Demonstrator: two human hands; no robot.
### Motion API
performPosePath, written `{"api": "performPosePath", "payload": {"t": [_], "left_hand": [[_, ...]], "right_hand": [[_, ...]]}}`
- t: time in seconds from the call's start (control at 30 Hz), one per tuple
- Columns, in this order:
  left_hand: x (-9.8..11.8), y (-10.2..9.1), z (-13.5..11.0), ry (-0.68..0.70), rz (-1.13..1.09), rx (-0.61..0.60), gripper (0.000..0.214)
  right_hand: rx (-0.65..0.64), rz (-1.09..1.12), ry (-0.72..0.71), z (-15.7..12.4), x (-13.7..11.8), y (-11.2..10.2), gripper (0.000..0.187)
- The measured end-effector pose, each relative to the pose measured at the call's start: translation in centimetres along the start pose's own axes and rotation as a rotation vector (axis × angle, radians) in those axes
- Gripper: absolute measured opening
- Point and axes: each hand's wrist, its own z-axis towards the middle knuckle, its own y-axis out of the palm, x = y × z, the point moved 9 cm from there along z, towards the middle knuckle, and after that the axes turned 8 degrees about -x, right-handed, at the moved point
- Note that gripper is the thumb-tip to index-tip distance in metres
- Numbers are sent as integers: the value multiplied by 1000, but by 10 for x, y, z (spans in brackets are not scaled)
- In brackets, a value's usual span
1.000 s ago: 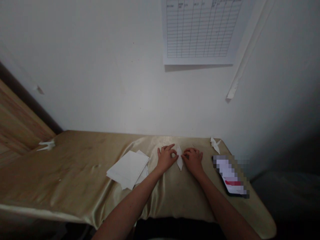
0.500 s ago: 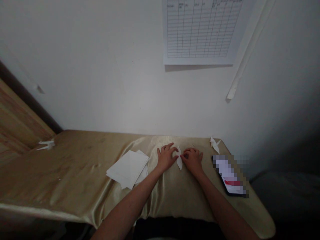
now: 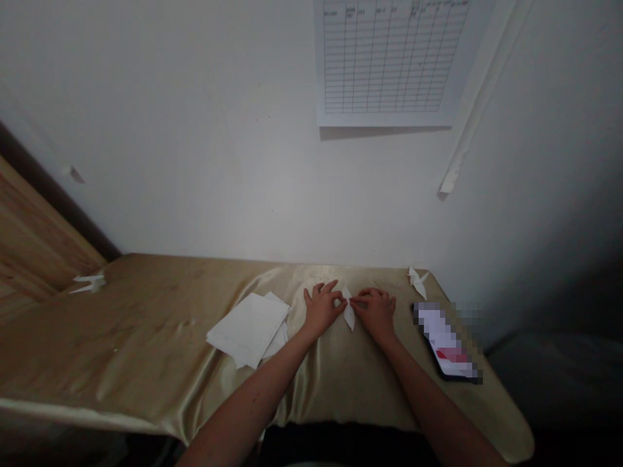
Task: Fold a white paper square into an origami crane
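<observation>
A small folded piece of white paper [image 3: 349, 316], narrow and pointed at both ends, lies upright in view between my two hands on the cloth-covered table. My left hand [image 3: 321, 310] pinches its left edge with thumb and forefinger, the other fingers fanned out. From the other side, my right hand [image 3: 377, 311] pinches the right edge near the middle, with its fingertips close to those of the left. The finer folds under the fingertips are too small to make out.
Left of my hands lies a stack of white paper sheets [image 3: 250, 327]. A folded paper crane [image 3: 417, 282] sits at the back right, above a phone [image 3: 445, 344]. Another white folded paper [image 3: 90, 283] is at the far left. Gold satin cloth [image 3: 146, 337] covers the table against the wall.
The fingers of both hands have shifted slightly on the folded paper, the thumb and forefinger pinches drawing closer together at its middle. The paper stays in the same place.
</observation>
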Motion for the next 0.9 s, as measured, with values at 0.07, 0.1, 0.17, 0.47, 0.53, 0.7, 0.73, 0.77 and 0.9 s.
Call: {"api": "performPosePath", "payload": {"t": [0.07,0.1,0.17,0.47,0.53,0.7,0.73,0.77,0.9], "left_hand": [[1,-2,-1,3,20,1,18],[1,-2,-2,2,31,0,20],[2,-3,-2,-5,50,-5,23],[-1,1,-2,-31,110,-26,39],[-3,2,-1,-40,109,-25,42],[-7,5,1,-68,114,-33,46],[-8,5,1,-70,116,-38,47],[-8,6,1,-68,118,-41,49],[-6,6,1,-41,131,-53,50]], "right_hand": [[-17,0,13,0,1,0,20],[-27,-9,19,0,1,0,20],[-52,-37,28,1,1,1,20],[-170,-135,24,4,0,11,31],[-183,-157,18,5,-1,13,34],[-191,-228,1,4,-6,19,40],[-189,-236,-3,4,-7,20,41],[-184,-243,-8,3,-8,20,42],[-145,-262,-29,0,-10,22,44]]}}
